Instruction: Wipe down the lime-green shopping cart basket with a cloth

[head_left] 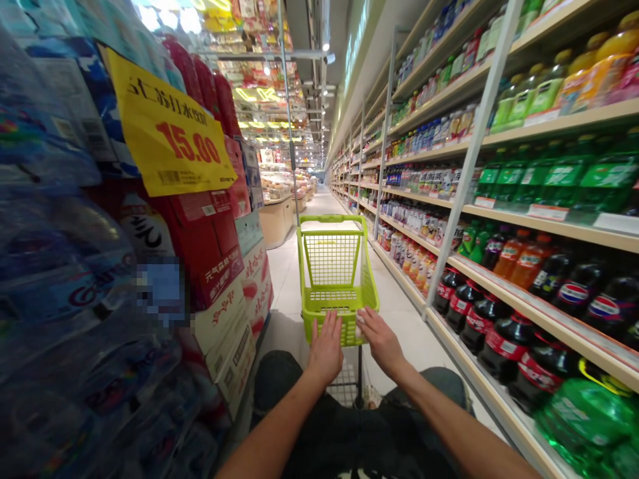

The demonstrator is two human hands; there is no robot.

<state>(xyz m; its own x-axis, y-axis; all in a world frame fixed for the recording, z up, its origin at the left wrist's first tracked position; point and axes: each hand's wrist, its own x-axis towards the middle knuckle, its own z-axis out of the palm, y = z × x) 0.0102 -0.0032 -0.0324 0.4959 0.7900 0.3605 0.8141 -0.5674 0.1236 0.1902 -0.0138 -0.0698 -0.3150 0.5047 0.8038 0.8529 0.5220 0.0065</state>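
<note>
A lime-green shopping cart basket (369, 283) with an open-mesh back panel stands upright just in front of me. My left hand (325, 349) lies against its near wall, fingers stretched out over the rim. At the near right corner rests my right hand (382, 342), with its fingers extended and slightly apart. A small whitish patch shows by the right fingertips; I cannot make out what it is. No goods are visible inside the basket. Below it, parts of the cart's frame show between my knees.
Shelves of drinks line the right side, with cola bottles (499, 339) low down and green soda bottles (564, 169) higher. Stacked cartons (212, 256) and wrapped bottle packs (64, 253) crowd the left, under a yellow price sign (172, 133). A pale tiled aisle (319, 199) runs ahead.
</note>
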